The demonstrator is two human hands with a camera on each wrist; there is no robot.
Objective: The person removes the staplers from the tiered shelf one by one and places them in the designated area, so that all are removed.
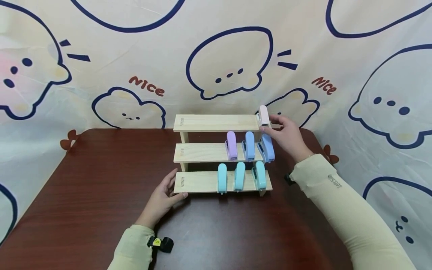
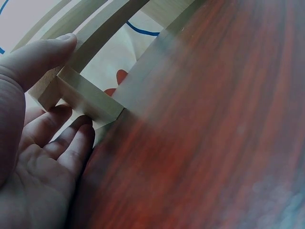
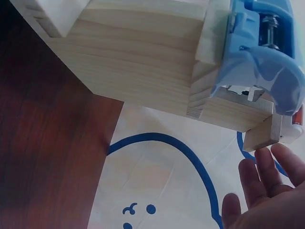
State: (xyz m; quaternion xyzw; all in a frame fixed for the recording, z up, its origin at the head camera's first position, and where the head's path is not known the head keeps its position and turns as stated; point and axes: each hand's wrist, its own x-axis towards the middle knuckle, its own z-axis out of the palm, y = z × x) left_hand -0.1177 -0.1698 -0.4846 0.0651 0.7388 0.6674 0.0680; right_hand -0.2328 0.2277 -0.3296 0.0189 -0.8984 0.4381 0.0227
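Observation:
A three-tier wooden rack point(image 1: 199, 183) stands on the table, holding several small staplers. My left hand point(image 1: 164, 198) grips the left end of its lowest shelf, thumb over the front edge and fingers behind and under the wood in the left wrist view. At the right end of the top shelf, a pale pink stapler point(image 1: 263, 116) stands between the thumb and forefinger of my right hand point(image 1: 287, 135). Below it, the middle shelf carries a purple stapler point(image 1: 231, 145) and two blue staplers point(image 1: 249, 146). Teal staplers point(image 1: 240, 176) line the bottom shelf's right half.
The dark red-brown table point(image 1: 111, 180) spreads around the rack. Behind and beside it hangs a pale cloth point(image 1: 229, 71) with cartoon outlines. A black wrist strap point(image 1: 165, 244) sits on the left sleeve.

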